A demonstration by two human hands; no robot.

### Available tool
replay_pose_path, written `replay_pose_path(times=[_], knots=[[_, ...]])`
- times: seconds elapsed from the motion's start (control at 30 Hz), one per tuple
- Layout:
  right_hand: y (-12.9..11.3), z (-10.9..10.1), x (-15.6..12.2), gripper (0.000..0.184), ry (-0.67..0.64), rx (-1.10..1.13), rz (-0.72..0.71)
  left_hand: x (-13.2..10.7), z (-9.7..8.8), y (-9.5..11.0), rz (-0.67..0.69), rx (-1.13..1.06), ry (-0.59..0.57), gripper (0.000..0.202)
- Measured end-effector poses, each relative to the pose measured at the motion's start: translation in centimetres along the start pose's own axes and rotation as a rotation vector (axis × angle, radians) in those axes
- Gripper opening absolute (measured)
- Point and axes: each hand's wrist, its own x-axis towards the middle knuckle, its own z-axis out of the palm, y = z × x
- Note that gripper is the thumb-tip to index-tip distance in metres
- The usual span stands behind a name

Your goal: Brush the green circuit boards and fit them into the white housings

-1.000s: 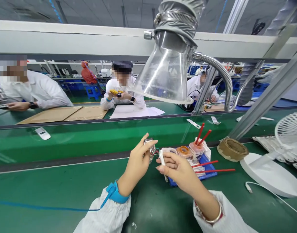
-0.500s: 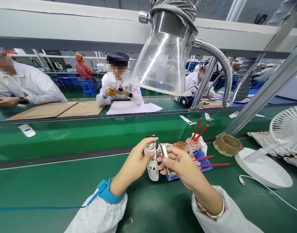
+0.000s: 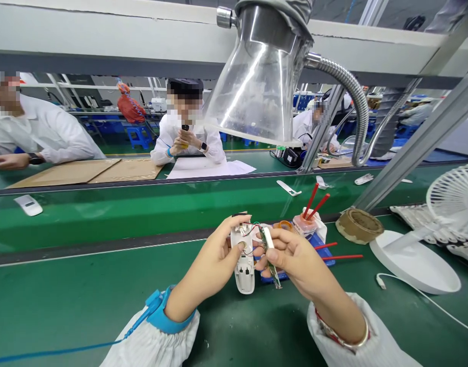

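My left hand (image 3: 222, 252) grips a white plastic housing half (image 3: 245, 275), its hollow inner side towards me and its rounded end pointing down. The thumb presses on a small part inside the shell. Beside it, my right hand (image 3: 289, 255) pinches a narrow green circuit board (image 3: 274, 272) with a white block on it, held nearly upright. Thin red and dark wires (image 3: 256, 224) run between the housing and the board. A gap separates the two pieces. A blue wrist strap (image 3: 168, 313) with a cord is round my left wrist.
Beyond my hands lies a blue tray (image 3: 321, 250) with red sticks and a pink-filled jar (image 3: 304, 224). A tape roll (image 3: 359, 227) and white fan (image 3: 413, 262) stand right. A clear fume hood (image 3: 256, 97) hangs above. White pieces lie on the green belt (image 3: 142, 204); co-workers sit opposite.
Both hands have come slightly lower, and the circuit board has shifted right, widening its gap from the housing. White pieces on the belt have moved left. The co-worker opposite has raised a dark object.
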Motion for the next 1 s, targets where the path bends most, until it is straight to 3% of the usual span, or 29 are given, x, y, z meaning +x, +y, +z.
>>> replay_pose_path(times=[0.27, 0.43, 0.6, 0.7, 0.8, 0.9, 1.0], knots=[[0.1, -0.1, -0.4, 0.037, -0.022, -0.025, -0.004, -0.2, 0.1, -0.1, 0.063, 0.130, 0.039, 0.039], [-0.1, 0.2, -0.7, 0.039, 0.028, -0.065, -0.015, -0.3, 0.3, 0.2, 0.119, 0.371, 0.067, 0.047], [0.5, 1.4, -0.8, 0.047, 0.201, -0.301, -0.070, -0.1, 0.8, 0.0, 0.155, 0.610, 0.137, 0.043], [0.7, 1.6, -0.6, 0.047, 0.288, -0.417, -0.109, -0.2, 1.2, -0.6, 0.170, 0.725, 0.112, 0.043], [0.8, 1.1, -0.3, 0.044, 0.215, -0.352, -0.008, -0.5, 1.6, -1.4, 0.137, 0.848, 0.058, 0.052], [0.7, 0.4, 0.1, 0.042, 0.142, -0.225, 0.062, -0.4, 1.6, -1.7, 0.138, 0.837, 0.013, 0.053], [0.6, 0.3, 0.4, 0.045, 0.163, -0.191, 0.060, -0.1, 1.5, -1.3, 0.137, 0.638, 0.017, 0.048]])
